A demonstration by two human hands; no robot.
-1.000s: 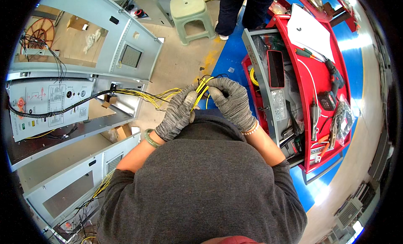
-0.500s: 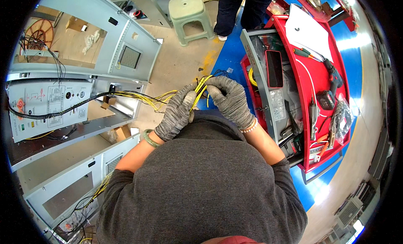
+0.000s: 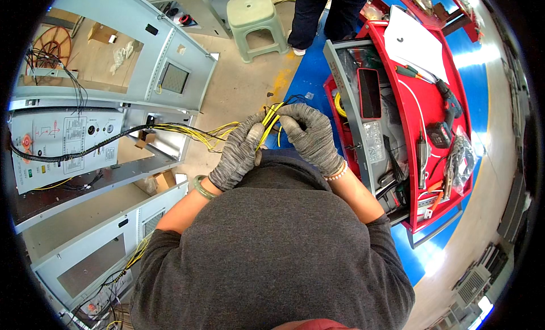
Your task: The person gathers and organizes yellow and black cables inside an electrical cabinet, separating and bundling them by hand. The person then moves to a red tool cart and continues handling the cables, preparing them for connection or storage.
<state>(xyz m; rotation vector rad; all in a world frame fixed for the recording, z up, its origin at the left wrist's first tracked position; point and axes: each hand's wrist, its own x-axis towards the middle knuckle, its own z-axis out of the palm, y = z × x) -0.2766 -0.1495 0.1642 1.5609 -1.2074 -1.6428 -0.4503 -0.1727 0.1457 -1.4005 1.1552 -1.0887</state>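
Both my hands wear grey knitted gloves and meet in front of my body. Yellow wires [image 3: 271, 121] stand up in a bundle between them. My left hand [image 3: 243, 151] is closed around the bundle, thumb along it. Against the upper part of the same wires, my right hand [image 3: 309, 134] is closed with its fingers curled, thumb and fingertips at the strands. Black wire ends [image 3: 296, 97] stick out above the right hand. From the left hand, loose yellow and black wires run left into a black-wrapped cable harness [image 3: 85, 143] that crosses a grey metal cabinet [image 3: 136, 97].
A red tool cart [image 3: 423, 131] with an open drawer [image 3: 357, 97] stands at right, holding a phone [image 3: 369, 94], a cordless drill [image 3: 448, 105] and plastic bags. Ahead are a pale green stool [image 3: 252, 23] and another person's legs [image 3: 321, 17]. A white panel [image 3: 68, 145] sits inside the cabinet.
Hardly anything differs. The view has shifted very slightly, and both hands keep their hold on the yellow wires.
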